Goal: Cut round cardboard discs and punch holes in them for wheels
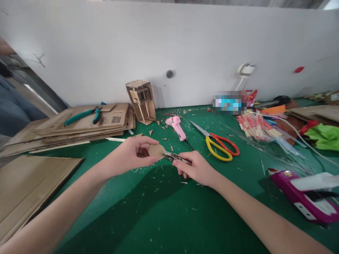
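Observation:
Between the thumb and fingers of my left hand (129, 153) is a small round cardboard disc (156, 151). My right hand (197, 167) is closed around the handles of a metal single-hole punch (173, 156). The jaws of the punch meet the disc's right edge; whether they are pressed through it I cannot tell. Just beyond the hands lies a pink hot glue gun (178, 127) with its cord running toward my right hand. To its right rest scissors (215, 143) with one red and one yellow handle.
Flat cardboard (106, 121) is stacked at left with teal-handled pliers (84, 115) on top. An upright cardboard box structure (141, 102) stands by the white wall. Packaged sticks (253, 125) lie at right, behind a magenta power strip (299, 197). Cardboard scraps litter the green table (159, 218).

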A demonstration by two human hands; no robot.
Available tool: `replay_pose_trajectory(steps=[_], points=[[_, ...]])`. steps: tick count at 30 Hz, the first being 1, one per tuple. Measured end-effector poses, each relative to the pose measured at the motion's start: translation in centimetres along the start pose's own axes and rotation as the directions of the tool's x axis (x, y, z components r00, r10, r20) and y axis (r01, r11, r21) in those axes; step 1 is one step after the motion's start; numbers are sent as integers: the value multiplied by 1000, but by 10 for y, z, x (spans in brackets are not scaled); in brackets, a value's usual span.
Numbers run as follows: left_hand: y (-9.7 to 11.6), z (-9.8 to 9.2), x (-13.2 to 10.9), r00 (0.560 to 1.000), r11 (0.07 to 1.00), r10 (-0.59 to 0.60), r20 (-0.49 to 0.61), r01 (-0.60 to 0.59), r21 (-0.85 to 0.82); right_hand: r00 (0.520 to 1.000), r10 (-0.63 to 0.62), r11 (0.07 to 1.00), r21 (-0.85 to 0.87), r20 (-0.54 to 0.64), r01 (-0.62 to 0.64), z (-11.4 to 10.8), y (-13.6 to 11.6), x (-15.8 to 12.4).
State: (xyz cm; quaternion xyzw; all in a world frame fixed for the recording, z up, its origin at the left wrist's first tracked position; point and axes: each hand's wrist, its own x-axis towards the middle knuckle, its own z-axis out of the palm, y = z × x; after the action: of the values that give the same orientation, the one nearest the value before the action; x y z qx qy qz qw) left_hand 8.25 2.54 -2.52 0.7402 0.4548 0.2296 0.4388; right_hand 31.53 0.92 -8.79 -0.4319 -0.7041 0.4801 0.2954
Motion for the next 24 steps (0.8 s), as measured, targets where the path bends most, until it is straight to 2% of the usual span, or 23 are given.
replay_pose_trajectory(steps=[8, 15, 24], points=[[-3, 0, -1, 999, 1000, 27, 35, -27, -12, 1000, -24, 999, -32, -10, 24, 1, -1, -1], [-4, -1, -1, 998, 997, 37, 56, -41, 63, 999, -43, 997, -58, 0, 42, 2, -1, -2], [-1, 5, -1, 999, 999, 41, 18, -40, -30, 996, -86, 993, -85, -29, 84, 4, -3, -3]])
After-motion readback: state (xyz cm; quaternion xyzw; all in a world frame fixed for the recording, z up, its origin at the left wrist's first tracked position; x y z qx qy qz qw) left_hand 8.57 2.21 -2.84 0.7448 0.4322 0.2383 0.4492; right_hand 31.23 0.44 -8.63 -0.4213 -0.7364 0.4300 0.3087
